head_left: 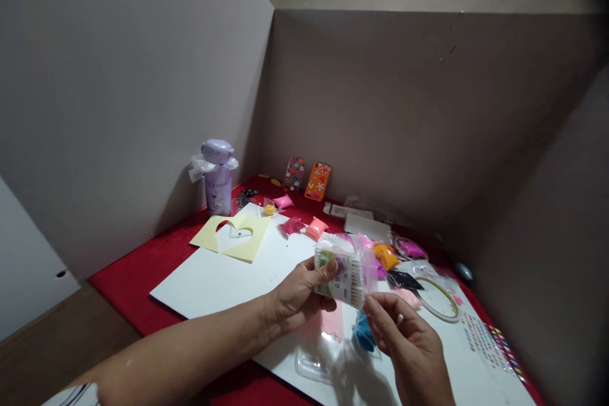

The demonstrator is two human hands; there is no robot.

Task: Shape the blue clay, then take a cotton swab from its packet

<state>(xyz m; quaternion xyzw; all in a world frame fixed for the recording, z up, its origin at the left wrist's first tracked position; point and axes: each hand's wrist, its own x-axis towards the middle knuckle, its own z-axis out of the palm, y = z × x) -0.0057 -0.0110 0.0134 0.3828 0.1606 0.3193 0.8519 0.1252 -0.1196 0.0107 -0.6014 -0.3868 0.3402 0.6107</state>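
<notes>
My left hand (304,292) grips a clear plastic pack of cotton swabs (339,276), thumb across its printed label, tilted above the white board. At the pack's lower right edge, my right hand (402,333) is closed, its thumb and forefinger pinching the bag's open plastic end. A small white tip, perhaps of a swab, pokes out between the right fingers. Below the hands lie a clear plastic case (314,361), a pink sheet partly hidden by the left hand, and a blue clay packet (365,333).
A white board (190,285) covers much of the red cloth (128,292). Toward the back stand a lilac bottle (219,187) and two decorated phone cases (318,181). Yellow paper with a heart cutout (204,235), several clay packets (385,257), a hoop (451,317) and gem stickers (490,342) lie around.
</notes>
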